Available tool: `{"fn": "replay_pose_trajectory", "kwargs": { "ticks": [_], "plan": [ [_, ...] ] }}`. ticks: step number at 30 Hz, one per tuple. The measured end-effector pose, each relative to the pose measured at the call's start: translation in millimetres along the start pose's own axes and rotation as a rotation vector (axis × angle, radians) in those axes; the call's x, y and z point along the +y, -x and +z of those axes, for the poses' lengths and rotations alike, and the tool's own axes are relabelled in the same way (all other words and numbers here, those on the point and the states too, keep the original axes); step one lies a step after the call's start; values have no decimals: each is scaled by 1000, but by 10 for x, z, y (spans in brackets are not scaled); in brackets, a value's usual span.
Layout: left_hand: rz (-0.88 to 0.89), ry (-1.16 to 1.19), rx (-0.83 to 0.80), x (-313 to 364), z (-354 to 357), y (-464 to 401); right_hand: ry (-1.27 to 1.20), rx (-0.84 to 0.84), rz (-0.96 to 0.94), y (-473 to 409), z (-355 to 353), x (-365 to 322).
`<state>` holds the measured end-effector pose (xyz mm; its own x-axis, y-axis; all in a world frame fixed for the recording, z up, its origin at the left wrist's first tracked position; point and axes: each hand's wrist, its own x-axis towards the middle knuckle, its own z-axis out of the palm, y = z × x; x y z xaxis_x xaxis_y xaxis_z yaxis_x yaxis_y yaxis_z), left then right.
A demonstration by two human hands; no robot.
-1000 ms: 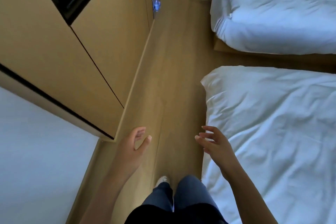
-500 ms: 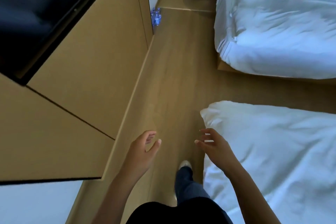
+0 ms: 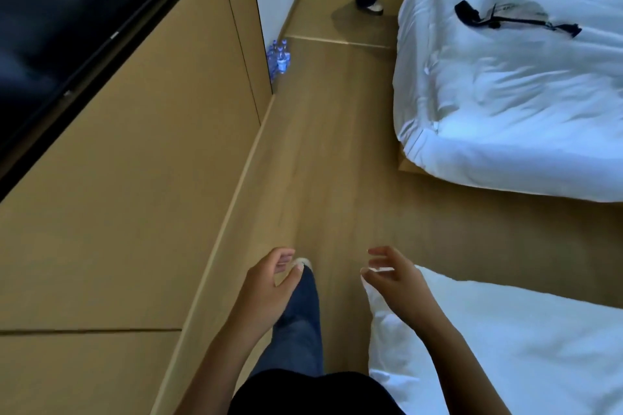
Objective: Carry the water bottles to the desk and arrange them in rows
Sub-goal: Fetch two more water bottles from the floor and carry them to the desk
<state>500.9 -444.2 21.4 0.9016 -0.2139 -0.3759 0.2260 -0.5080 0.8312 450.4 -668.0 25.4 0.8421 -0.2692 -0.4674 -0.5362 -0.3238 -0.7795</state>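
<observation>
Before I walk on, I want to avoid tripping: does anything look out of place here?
Yes. The water bottles stand on the floor against the corner of the wooden wall panel, beside the walkway. A black strap-like item lies loose on the far bed. Nothing looks spilled.

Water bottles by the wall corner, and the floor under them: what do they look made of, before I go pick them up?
The water bottles look like clear thin plastic with blue-tinted labels: light passes through them, though they are small and far off. The floor looks like wood or wood-look laminate, smooth and matte: long plank grain with a soft sheen. Both hands, left hand and right hand, hold nothing.
</observation>
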Motion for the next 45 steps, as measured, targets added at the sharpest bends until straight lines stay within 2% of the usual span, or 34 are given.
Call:
{"fn": "replay_pose_trajectory", "kwargs": {
  "ticks": [10,16,23,35,45],
  "plan": [
    [78,-137,-93,879,-484,-2396,26,-2,-9,-2149,-358,-1201],
    [24,-211,-84,1205,-730,-3391,46,-61,-14,-3181,-457,-1729],
    [-25,-192,-58,1605,-686,-4692,60,-119,11,-4545,-717,-2090],
    [-2,-152,-7,3029,-644,-7229,213,-87,-83,-7102,-1856,-3251],
    [-43,-103,-17,3487,-937,-9197,180,-157,-7,-8982,-1968,-3948]
  ]
}}
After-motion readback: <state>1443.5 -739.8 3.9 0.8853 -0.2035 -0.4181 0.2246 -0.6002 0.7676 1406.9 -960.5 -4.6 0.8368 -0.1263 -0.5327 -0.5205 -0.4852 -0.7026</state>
